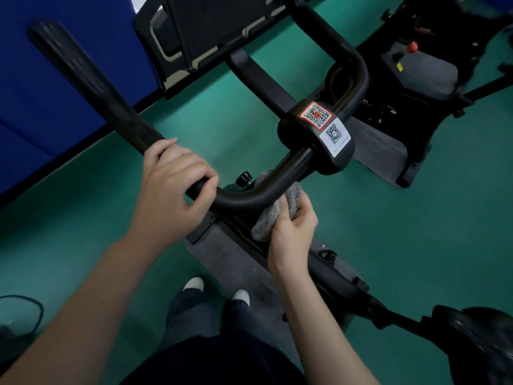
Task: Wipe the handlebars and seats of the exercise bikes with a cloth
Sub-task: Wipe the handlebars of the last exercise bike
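Gripping the handlebar in curled left hand, the person's right hand fingers pinch the cloth against its bend; the seat seemingly remains.

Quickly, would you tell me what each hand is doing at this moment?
Left hand: closed around the black handlebar.
Right hand: closed on the grey cloth, pressed against the handlebar.
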A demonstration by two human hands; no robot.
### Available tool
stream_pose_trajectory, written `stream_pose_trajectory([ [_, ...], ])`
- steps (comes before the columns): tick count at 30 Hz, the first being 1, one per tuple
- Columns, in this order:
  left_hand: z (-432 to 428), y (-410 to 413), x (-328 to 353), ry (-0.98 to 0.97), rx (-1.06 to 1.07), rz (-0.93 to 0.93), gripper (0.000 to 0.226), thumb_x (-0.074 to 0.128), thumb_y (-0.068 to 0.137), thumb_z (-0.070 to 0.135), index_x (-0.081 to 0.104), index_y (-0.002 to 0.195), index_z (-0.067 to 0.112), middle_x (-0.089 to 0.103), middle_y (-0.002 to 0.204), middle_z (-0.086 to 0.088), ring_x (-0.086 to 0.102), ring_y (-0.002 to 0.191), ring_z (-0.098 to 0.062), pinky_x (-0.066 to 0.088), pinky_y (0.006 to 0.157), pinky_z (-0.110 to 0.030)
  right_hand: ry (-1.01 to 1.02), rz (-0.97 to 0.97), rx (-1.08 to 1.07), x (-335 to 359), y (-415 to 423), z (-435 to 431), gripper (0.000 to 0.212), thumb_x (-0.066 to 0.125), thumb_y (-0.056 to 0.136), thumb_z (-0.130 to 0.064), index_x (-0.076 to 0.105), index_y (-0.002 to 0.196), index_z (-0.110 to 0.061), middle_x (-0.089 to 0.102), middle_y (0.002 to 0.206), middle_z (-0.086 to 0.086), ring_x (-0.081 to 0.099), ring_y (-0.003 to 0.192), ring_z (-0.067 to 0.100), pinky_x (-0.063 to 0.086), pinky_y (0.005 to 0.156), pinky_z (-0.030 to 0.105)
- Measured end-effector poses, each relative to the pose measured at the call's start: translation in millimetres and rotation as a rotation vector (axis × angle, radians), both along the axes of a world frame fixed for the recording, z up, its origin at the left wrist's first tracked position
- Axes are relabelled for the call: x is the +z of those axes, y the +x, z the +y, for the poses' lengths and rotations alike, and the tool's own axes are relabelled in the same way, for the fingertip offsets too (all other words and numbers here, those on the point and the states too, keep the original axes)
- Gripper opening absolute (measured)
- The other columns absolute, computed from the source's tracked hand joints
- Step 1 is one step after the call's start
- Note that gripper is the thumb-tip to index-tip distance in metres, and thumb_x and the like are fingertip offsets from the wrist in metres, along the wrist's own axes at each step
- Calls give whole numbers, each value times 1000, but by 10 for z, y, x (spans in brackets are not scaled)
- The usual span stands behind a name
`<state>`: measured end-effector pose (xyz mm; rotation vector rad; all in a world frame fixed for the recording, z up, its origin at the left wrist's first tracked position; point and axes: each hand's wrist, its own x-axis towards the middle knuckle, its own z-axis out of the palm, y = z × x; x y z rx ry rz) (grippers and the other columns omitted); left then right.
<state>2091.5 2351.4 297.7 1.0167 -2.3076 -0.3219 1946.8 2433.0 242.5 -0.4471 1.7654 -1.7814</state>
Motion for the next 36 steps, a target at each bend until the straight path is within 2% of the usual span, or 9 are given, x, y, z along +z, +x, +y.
stream_pose_trajectory([
  [2, 5, -2, -4, -1, -2, -2, 22, 50, 88, 19, 62, 70, 14, 61, 75, 6, 55, 83, -17, 21, 107, -32, 23, -25, 38, -8, 61, 19, 23, 51, 95, -3, 58, 116, -1, 66, 115, 9, 59, 113, 14, 44, 101, 30],
  [9, 9, -3, 9, -15, 9, -30, 19, 53, 88, 17, 63, 72, 12, 61, 75, 4, 54, 84, -18, 21, 108, -32, 51, -151, 147, -32, 243, 118, 37, 53, 95, -7, 49, 131, 0, 56, 132, 13, 50, 126, 17, 41, 107, 33],
  [13, 16, 5, 36, -25, 0, -41, 18, 55, 87, 15, 63, 72, 10, 62, 75, 3, 55, 84, -19, 23, 108, -35, -1, -24, 251, 19, 242, 249, 22, 52, 94, 0, 62, 107, -13, 70, 99, -10, 63, 96, -4, 46, 80, 8],
  [16, 22, 11, 51, -33, -10, -59, 18, 54, 88, 15, 65, 73, 10, 64, 76, 2, 57, 84, -20, 24, 109, -38, -18, 32, 315, 50, 202, 371, 26, 52, 92, 4, 63, 96, -20, 71, 85, -19, 64, 85, -7, 45, 74, 6],
  [21, 85, 27, 112, -45, -16, -71, 19, 54, 92, 18, 68, 81, 10, 67, 83, 2, 60, 90, -21, 24, 111, -38, -6, 84, 307, 116, 77, 594, 26, 55, 92, 0, 63, 97, -24, 72, 88, -15, 65, 88, -1, 48, 76, 11],
  [25, 262, 54, 191, -64, -2, -71, 18, 55, 93, 23, 69, 90, 11, 67, 94, 2, 60, 96, -21, 27, 110, -40, 48, 163, 275, 186, -72, 715, 16, 57, 92, -4, 63, 106, -10, 69, 100, 0, 64, 97, 9, 49, 88, 20],
  [28, 480, 96, 214, -60, -10, -75, 18, 56, 92, 23, 69, 95, 11, 66, 101, 0, 59, 100, -20, 29, 109, -40, 57, 243, 302, 235, -138, 795, 14, 57, 92, -5, 62, 102, -13, 67, 94, -10, 62, 87, -3, 46, 79, 9],
  [32, 812, 224, 161, -25, -54, -74, 18, 57, 91, 22, 70, 97, 11, 66, 105, 1, 59, 102, -20, 33, 104, -37, 105, 245, 267, 209, -120, 999, 14, 57, 92, -8, 63, 101, -18, 68, 94, -5, 64, 88, 4, 50, 80, 16],
  [36, 1096, 397, 38, 56, -109, -132, 19, 57, 91, 23, 70, 98, 13, 66, 104, 4, 60, 100, -18, 36, 100, -36, 146, 261, 188, 169, 46, 1311, 17, 58, 92, -7, 61, 94, -24, 66, 90, -12, 60, 81, -8, 47, 76, 10],
])
